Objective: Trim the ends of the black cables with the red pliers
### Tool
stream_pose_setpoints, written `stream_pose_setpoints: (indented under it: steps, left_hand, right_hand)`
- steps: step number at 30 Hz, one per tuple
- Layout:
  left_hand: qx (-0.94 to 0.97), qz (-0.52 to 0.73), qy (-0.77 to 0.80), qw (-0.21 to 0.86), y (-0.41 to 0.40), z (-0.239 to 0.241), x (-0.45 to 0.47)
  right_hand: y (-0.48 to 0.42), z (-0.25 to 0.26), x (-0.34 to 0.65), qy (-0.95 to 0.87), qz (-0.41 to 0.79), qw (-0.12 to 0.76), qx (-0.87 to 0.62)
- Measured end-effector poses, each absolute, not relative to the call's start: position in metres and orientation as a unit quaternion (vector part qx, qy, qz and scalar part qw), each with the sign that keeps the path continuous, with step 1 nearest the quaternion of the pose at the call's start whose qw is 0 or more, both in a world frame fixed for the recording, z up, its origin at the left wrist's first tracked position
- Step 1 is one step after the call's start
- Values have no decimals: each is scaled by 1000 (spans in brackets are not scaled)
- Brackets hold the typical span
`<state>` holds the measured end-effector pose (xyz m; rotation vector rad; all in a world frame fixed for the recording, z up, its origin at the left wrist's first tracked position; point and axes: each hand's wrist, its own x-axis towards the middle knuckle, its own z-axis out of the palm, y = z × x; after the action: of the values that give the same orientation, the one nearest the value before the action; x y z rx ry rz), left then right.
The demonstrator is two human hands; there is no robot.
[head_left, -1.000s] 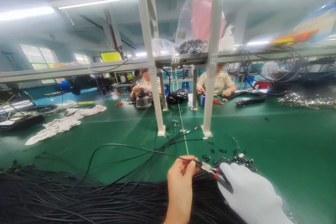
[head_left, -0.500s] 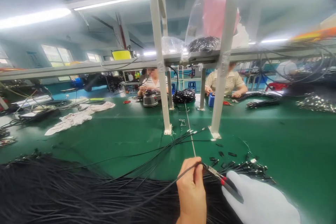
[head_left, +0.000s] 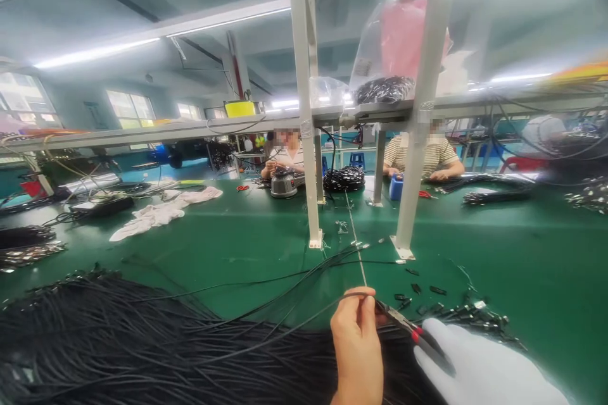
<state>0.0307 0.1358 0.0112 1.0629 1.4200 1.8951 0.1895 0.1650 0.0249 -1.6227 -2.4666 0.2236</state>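
Note:
My bare left hand (head_left: 357,342) pinches a thin black cable (head_left: 304,324) near its end, thumb against the fingers. In a white glove, my right hand (head_left: 479,364) is closed round a pair of pliers (head_left: 403,319) with red and black handles. The pliers' jaws meet the cable end just beside my left fingertips; what lies between them is too small to make out. Below and to the left spreads a large heap of black cables (head_left: 156,342). Small black connector pieces (head_left: 437,290) lie beyond the pliers, near a row of cable ends (head_left: 475,316).
Shelf posts (head_left: 311,190) stand on the green table (head_left: 228,228) and carry a shelf (head_left: 166,130) across it. A white cloth (head_left: 164,215) lies at the left. Opposite, two people sit near a grey machine (head_left: 284,183), a blue container (head_left: 396,187) and a coiled cable bundle (head_left: 344,178).
The view has swung a little left, so everything sits further right. My left hand still pinches the cable, whose near stretch now arches more flatly, and the pliers remain at its end.

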Motion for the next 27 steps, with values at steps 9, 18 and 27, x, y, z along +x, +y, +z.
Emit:
stream_pose_setpoints:
  steps: [9, 18, 27]
  left_hand:
    - [416, 668, 589, 183, 134, 16, 21]
    - [427, 671, 588, 149, 135, 17, 19]
    - [396, 699, 566, 185, 135, 20, 23]
  right_hand:
    - [174, 27, 180, -844, 34, 118, -523]
    - [173, 8, 174, -831, 14, 162, -532]
    - [169, 1, 173, -825, -48, 199, -526]
